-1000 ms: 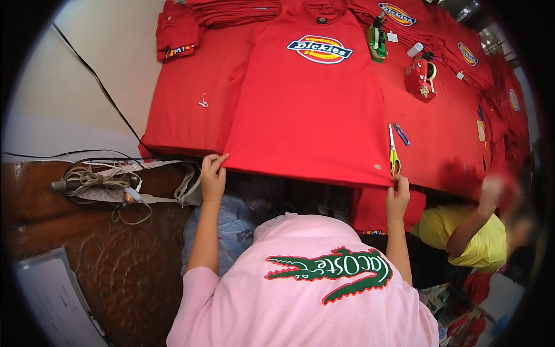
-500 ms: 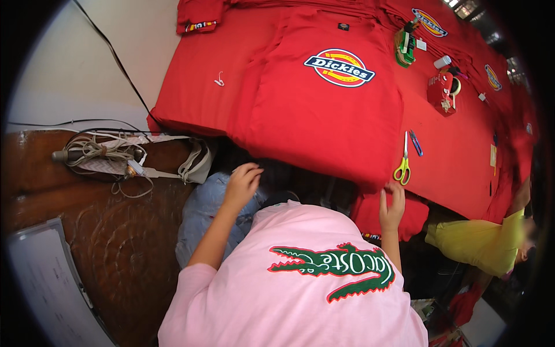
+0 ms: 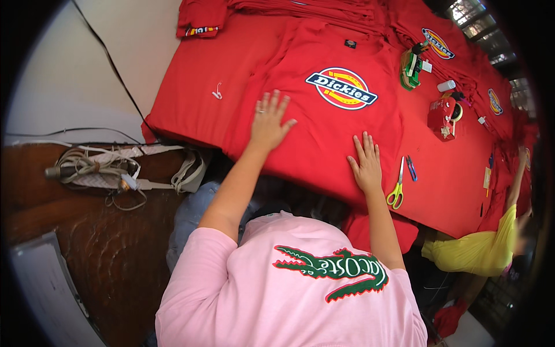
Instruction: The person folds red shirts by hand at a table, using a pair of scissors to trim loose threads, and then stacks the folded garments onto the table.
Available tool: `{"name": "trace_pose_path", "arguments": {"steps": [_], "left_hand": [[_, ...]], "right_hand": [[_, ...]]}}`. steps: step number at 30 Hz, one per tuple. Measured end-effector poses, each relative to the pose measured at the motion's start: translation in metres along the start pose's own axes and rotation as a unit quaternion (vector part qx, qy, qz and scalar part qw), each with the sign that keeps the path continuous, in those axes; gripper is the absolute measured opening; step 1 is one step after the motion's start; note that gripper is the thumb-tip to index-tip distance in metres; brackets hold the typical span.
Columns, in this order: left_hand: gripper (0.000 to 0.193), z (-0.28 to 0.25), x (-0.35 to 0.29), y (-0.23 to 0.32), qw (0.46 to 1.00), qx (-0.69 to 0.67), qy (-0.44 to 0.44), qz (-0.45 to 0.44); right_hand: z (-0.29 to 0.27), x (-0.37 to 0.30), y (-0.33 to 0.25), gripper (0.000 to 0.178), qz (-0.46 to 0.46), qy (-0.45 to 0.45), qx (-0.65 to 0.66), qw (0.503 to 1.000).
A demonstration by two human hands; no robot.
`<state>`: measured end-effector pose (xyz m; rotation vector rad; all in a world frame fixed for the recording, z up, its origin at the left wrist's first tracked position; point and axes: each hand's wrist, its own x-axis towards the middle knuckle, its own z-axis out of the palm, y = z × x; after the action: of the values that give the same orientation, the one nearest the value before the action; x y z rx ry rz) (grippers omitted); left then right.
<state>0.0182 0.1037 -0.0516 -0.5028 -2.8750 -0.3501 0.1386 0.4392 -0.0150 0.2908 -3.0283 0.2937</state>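
Observation:
A red T-shirt (image 3: 324,133) with a round yellow, white and navy chest print lies spread on the red-covered table (image 3: 193,107), its neckline away from me. My left hand (image 3: 269,122) rests flat on the shirt's left side, fingers spread, with a ring on one finger. On the lower right part of the shirt lies my right hand (image 3: 366,162), palm down with fingers stretched out. Neither hand grips the cloth. Scissors with yellow-green handles (image 3: 396,194) lie just right of my right hand, beside small blue thread snips (image 3: 411,168).
Beyond the shirt are stacked red shirts (image 3: 312,14), a green tape dispenser (image 3: 410,72) and a red holder with tape (image 3: 444,117). A white plastic hook (image 3: 217,91) lies left. Coiled cords (image 3: 95,165) sit on a wooden surface. A person in yellow (image 3: 477,251) is at the right.
Both hands have moved forward from the table's near edge onto the shirt and now lie flat on it. The view has shifted slightly. The person in yellow has an arm stretched toward the table.

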Motion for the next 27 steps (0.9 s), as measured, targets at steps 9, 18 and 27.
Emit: {"name": "trace_pose_path", "arguments": {"steps": [9, 18, 27], "left_hand": [[0.042, -0.028, 0.071, -0.109, 0.987, -0.085, 0.124, -0.05], [0.029, -0.031, 0.161, -0.117, 0.894, -0.399, -0.173, -0.111], [0.035, -0.047, 0.204, -0.109, 0.807, -0.485, -0.305, -0.145]], "right_hand": [[-0.02, 0.018, 0.107, 0.029, 0.211, 0.291, 0.222, 0.906], [-0.041, 0.126, 0.171, 0.026, 0.314, 0.049, 0.407, 0.857], [-0.057, 0.162, 0.154, 0.031, 0.286, -0.01, 0.725, 0.627]]}}
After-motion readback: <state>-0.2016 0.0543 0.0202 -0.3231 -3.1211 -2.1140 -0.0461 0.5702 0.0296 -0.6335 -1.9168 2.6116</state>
